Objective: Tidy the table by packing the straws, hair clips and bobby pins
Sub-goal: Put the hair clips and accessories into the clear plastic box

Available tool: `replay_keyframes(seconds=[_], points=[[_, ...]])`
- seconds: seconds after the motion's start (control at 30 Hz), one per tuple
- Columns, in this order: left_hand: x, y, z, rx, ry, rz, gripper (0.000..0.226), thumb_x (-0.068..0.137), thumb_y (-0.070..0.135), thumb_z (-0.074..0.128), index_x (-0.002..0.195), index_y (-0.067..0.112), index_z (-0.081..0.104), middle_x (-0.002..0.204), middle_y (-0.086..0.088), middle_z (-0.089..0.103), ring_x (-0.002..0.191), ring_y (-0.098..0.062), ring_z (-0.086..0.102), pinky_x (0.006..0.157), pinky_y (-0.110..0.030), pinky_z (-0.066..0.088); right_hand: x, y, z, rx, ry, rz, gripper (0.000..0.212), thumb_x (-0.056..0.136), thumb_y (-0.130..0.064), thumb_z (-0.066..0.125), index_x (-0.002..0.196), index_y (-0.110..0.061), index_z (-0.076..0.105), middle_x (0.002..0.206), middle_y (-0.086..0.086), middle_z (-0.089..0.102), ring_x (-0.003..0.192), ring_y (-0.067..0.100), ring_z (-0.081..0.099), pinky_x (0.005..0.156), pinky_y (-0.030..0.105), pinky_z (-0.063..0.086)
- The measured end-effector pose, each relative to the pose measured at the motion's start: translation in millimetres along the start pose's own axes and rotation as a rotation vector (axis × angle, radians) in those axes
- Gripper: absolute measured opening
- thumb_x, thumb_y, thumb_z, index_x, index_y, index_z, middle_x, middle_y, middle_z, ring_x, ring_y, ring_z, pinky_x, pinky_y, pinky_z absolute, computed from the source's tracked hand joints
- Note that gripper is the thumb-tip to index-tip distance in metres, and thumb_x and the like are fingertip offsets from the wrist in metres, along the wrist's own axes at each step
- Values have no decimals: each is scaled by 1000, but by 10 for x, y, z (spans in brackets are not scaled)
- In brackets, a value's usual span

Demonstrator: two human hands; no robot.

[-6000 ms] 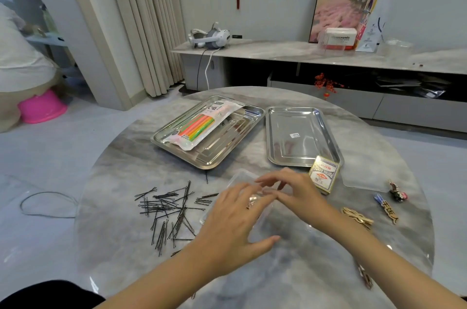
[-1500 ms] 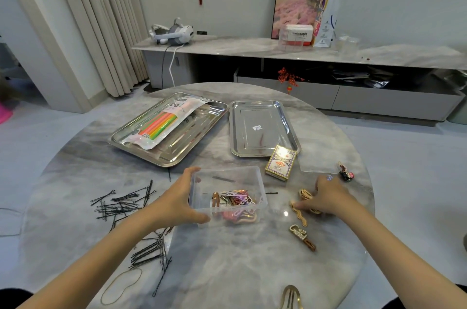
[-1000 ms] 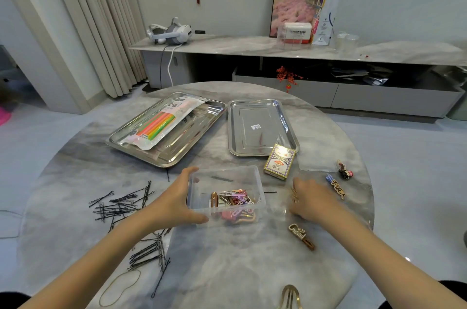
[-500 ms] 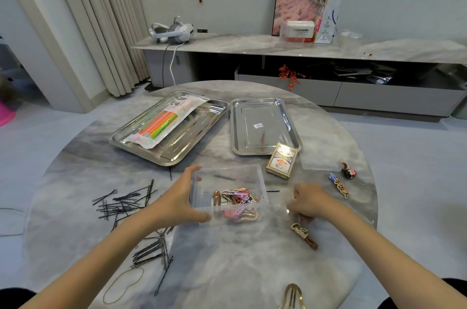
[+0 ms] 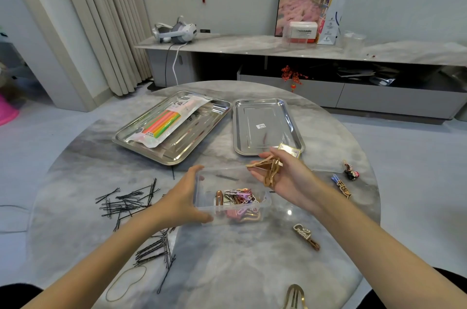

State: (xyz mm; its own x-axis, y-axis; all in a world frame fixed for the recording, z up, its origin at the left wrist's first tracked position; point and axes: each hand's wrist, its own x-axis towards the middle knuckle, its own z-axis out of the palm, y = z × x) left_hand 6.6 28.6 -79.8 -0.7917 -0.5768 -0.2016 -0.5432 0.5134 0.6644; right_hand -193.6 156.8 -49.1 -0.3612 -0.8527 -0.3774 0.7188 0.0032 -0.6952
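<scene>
While your left hand point(image 5: 184, 198) gripped the left end of the clear box point(image 5: 209, 182), a heap of hair clips point(image 5: 237, 201) lay in its near half, and your right hand point(image 5: 286, 178), fingers loosely curled, held a few gold clips point(image 5: 267, 169) above its far right corner. Farther back on the surface point(image 5: 240, 258), the left tray point(image 5: 197, 132) carried the packet of straws point(image 5: 164, 125) and the right tray point(image 5: 252, 142) a small sticker, with the bobby pins point(image 5: 126, 204) lying loose left of the box. Your right hand hid most of a small card box point(image 5: 291, 150), a forked gold clip point(image 5: 294, 296) was cut off by the bottom edge, and the boxed clips were too tangled to count.
</scene>
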Motion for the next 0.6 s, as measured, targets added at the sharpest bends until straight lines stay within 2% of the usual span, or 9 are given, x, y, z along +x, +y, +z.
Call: replay_keyframes(seconds=[0.1, 0.17, 0.27, 0.33, 0.43, 0.53, 0.6], points=[[2, -5, -2, 10, 2, -1, 111, 65, 26, 84, 145, 25, 7, 143, 0, 33, 115, -7, 37, 80, -13, 36, 1, -7, 29, -132, -29, -1, 32, 98, -28, 45, 95, -2, 61, 90, 14, 64, 89, 25, 64, 88, 34, 51], [3, -14, -3, 11, 4, -1, 111, 65, 27, 84, 145, 26, 7, 143, 0, 33, 115, -7, 38, 79, -12, 36, 12, -2, 33, -203, -40, 1, 38, 98, -32, 43, 101, 0, 63, 97, 12, 63, 88, 21, 61, 88, 31, 47], [-1, -16, -6, 11, 4, 3, 111, 65, 27, 84, 145, 27, 7, 142, 1, 33, 115, -7, 39, 71, -8, 39, 11, 13, 38, -268, -63, 4, 46, 98, -36, 40, 112, 2, 63, 110, 12, 63, 103, 18, 58, 85, 27, 46], [0, -21, -8, 10, 9, 5, 111, 65, 27, 84, 145, 26, 7, 143, 0, 33, 118, -8, 39, 77, -11, 38, 0, 15, 35, -297, -80, -2, 45, 98, -36, 40, 115, -2, 64, 121, 10, 62, 116, 18, 56, 95, 28, 43], [6, -28, -2, 4, 11, 4, 111, 64, 27, 84, 145, 26, 8, 143, -1, 33, 119, -9, 39, 83, -14, 37, -19, -3, 7, -257, -89, 4, 38, 98, -32, 43, 116, -6, 64, 128, 10, 60, 123, 20, 53, 110, 32, 36], [13, -27, 4, 11, 17, 7, 112, 64, 28, 84, 145, 26, 8, 143, 0, 33, 124, -12, 39, 85, -16, 37, -47, -36, -46, -256, -79, -22, 33, 98, -25, 46, 115, -5, 64, 123, 13, 63, 118, 22, 58, 107, 34, 41], [16, -30, 6, 5, 15, 5, 112, 64, 27, 84, 145, 26, 7, 143, 0, 33, 126, -13, 39, 86, -16, 38, -66, -80, -96, -338, -5, -66, 27, 98, -18, 47, 113, -4, 65, 114, 15, 68, 105, 24, 65, 94, 31, 51]])
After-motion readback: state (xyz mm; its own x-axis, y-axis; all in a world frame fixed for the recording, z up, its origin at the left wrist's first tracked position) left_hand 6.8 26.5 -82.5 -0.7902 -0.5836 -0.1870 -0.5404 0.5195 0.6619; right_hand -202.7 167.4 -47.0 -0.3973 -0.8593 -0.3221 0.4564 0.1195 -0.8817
